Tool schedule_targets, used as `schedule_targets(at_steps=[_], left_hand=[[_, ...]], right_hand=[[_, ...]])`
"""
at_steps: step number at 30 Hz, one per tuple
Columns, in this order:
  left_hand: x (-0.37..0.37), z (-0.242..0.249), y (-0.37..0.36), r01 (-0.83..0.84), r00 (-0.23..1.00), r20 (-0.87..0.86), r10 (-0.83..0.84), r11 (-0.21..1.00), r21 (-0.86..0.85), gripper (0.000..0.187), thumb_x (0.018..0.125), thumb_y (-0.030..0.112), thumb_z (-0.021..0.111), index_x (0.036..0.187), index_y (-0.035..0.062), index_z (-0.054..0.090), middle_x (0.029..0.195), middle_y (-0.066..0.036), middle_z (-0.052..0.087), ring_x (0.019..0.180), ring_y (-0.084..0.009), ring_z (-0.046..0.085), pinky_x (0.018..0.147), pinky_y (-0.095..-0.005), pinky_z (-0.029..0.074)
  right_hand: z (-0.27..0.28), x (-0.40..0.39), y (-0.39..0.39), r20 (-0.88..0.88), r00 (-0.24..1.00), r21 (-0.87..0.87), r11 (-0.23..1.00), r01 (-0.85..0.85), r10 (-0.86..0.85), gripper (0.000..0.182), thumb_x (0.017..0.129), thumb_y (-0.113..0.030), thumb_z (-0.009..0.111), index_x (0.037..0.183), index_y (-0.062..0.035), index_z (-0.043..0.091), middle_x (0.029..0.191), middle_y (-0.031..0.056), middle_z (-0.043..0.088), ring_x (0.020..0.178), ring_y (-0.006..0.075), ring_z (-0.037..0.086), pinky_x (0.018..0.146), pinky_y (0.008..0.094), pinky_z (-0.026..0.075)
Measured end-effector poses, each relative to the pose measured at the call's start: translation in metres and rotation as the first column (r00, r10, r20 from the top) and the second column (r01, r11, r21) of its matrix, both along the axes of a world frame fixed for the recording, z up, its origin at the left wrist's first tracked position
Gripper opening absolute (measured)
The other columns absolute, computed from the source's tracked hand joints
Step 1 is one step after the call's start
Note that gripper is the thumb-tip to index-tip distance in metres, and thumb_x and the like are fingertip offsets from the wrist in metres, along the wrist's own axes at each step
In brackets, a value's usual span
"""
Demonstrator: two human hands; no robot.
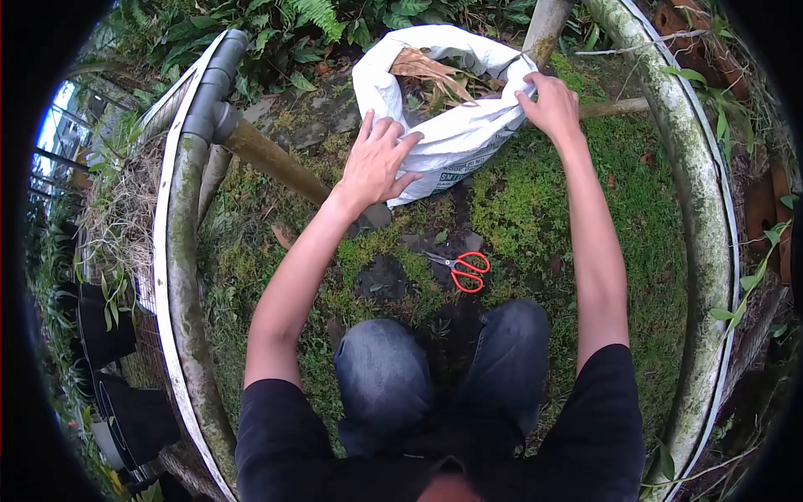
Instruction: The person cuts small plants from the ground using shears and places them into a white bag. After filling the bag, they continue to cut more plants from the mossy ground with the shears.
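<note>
A white woven sack (452,149) with printed lettering stands on the mossy ground, its rim rolled outward into a thick collar. Dry brown leaves (431,75) and plant scraps lie inside its mouth. My left hand (378,161) rests against the sack's near left side, fingers spread and touching the fabric. At the right edge of the mouth, my right hand (550,105) pinches the rolled rim between thumb and fingers. Scissors (464,269) with red handles lie on the ground between the sack and my knees, their blades pointing left.
Moss-stained pipes curve along the left (186,217) and right (707,184). A wooden pole (272,163) reaches from the left pipe toward the sack. Black pots (138,418) stand at lower left. Ferns (314,17) and leafy plants grow behind the sack.
</note>
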State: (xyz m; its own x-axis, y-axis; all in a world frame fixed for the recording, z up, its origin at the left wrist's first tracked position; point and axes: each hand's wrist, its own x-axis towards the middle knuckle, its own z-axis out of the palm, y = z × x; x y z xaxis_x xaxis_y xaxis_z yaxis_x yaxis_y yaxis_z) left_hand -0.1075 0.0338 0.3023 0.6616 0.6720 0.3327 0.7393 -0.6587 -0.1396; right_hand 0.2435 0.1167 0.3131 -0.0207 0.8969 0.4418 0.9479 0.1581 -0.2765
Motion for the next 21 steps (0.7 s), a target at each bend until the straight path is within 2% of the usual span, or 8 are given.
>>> schedule_targets(at_steps=[3, 9, 12, 13, 16, 17, 18, 21], left_hand=[[-0.004, -0.01, -0.004, 0.012, 0.998, 0.066, -0.016, 0.998, 0.065, 0.086, 0.085, 0.05, 0.072, 0.155, 0.0149, 0.036, 0.142, -0.016, 0.048, 0.143, -0.0402, 0.035, 0.124, -0.0599, 0.016], [-0.008, -0.027, -0.008, -0.019, 0.996, 0.084, 0.009, 0.993, 0.115, 0.088, 0.088, 0.045, 0.071, 0.161, 0.0185, 0.028, 0.158, -0.017, 0.035, 0.148, -0.0379, 0.031, 0.124, -0.0566, 0.021], [-0.01, -0.026, 0.013, -0.094, 0.985, 0.157, 0.071, 0.985, 0.144, 0.088, 0.087, 0.032, 0.076, 0.16, 0.0164, 0.029, 0.137, -0.014, 0.056, 0.134, -0.0321, 0.049, 0.111, -0.0468, 0.04], [-0.012, -0.024, 0.026, -0.092, 0.978, 0.198, 0.063, 0.986, 0.139, 0.068, 0.087, 0.028, 0.076, 0.148, 0.0119, 0.049, 0.118, -0.01, 0.066, 0.118, -0.0273, 0.059, 0.098, -0.0428, 0.046], [-0.012, -0.017, 0.055, -0.1, 0.994, -0.047, 0.103, 0.992, 0.08, 0.04, 0.089, 0.026, 0.074, 0.125, 0.0087, 0.068, 0.106, -0.009, 0.07, 0.108, -0.0248, 0.064, 0.093, -0.0414, 0.049], [-0.002, -0.016, 0.055, -0.114, 0.992, -0.047, 0.115, 0.993, 0.034, 0.023, 0.09, 0.025, 0.072, 0.105, 0.0074, 0.075, 0.101, -0.008, 0.072, 0.103, -0.0248, 0.066, 0.091, -0.0415, 0.05], [0.006, -0.016, 0.053, -0.122, 0.991, -0.058, 0.123, 0.992, 0.017, 0.023, 0.09, 0.025, 0.072, 0.107, 0.0085, 0.074, 0.101, -0.008, 0.072, 0.101, -0.0256, 0.067, 0.09, -0.0419, 0.051], [0.016, -0.027, 0.045, 0.013, 0.996, 0.083, -0.017, 0.999, 0.05, 0.024, 0.089, 0.025, 0.074, 0.107, 0.0083, 0.073, 0.098, -0.007, 0.072, 0.096, -0.0257, 0.068, 0.088, -0.0408, 0.052]], right_hand=[[-0.014, -0.021, -0.027, -0.001, 0.999, 0.551, 0.833, -0.041, 0.05, 0.029, 0.089, -0.025, 0.07, 0.11, -0.0048, 0.07, 0.111, 0.0107, 0.071, 0.105, 0.0328, 0.066, 0.094, 0.0485, 0.047], [-0.111, -0.026, -0.084, -0.307, 0.908, 0.349, 0.921, -0.172, 0.286, 0.013, 0.091, -0.015, 0.07, 0.093, -0.0022, 0.068, 0.088, 0.0111, 0.069, 0.084, 0.0309, 0.065, 0.076, 0.0412, 0.05], [-0.163, -0.028, -0.105, -0.358, 0.89, 0.196, 0.954, -0.225, 0.283, 0.019, 0.093, -0.019, 0.072, 0.09, -0.0007, 0.067, 0.082, 0.0127, 0.067, 0.078, 0.0311, 0.065, 0.07, 0.041, 0.05], [-0.171, -0.026, -0.104, -0.318, 0.91, 0.197, 0.957, -0.212, 0.267, 0.022, 0.093, -0.021, 0.073, 0.091, -0.0003, 0.068, 0.081, 0.0097, 0.068, 0.077, 0.0267, 0.066, 0.069, 0.0403, 0.05], [-0.133, -0.046, -0.09, -0.634, 0.765, 0.114, 0.992, -0.055, 0.115, 0.027, 0.092, -0.026, 0.076, 0.1, -0.0005, 0.068, 0.086, 0.0077, 0.07, 0.079, 0.0206, 0.067, 0.07, 0.0384, 0.052], [-0.116, -0.054, -0.079, -0.702, 0.709, 0.084, 0.996, -0.008, 0.065, 0.042, 0.091, -0.032, 0.077, 0.116, -0.0008, 0.064, 0.101, 0.0101, 0.07, 0.083, 0.0179, 0.067, 0.072, 0.0357, 0.054], [-0.108, -0.056, -0.059, -0.741, 0.668, 0.083, 0.997, -0.009, 0.068, 0.075, 0.087, -0.046, 0.079, 0.136, 0.0029, 0.05, 0.118, 0.02, 0.063, 0.088, 0.0232, 0.068, 0.076, 0.0343, 0.056], [-0.078, -0.072, -0.001, -0.872, 0.467, -0.192, 0.98, -0.055, -0.144, 0.11, 0.075, -0.063, 0.082, 0.146, 0.0063, 0.034, 0.13, 0.0272, 0.056, 0.109, 0.0356, 0.065, 0.081, 0.0463, 0.058]])
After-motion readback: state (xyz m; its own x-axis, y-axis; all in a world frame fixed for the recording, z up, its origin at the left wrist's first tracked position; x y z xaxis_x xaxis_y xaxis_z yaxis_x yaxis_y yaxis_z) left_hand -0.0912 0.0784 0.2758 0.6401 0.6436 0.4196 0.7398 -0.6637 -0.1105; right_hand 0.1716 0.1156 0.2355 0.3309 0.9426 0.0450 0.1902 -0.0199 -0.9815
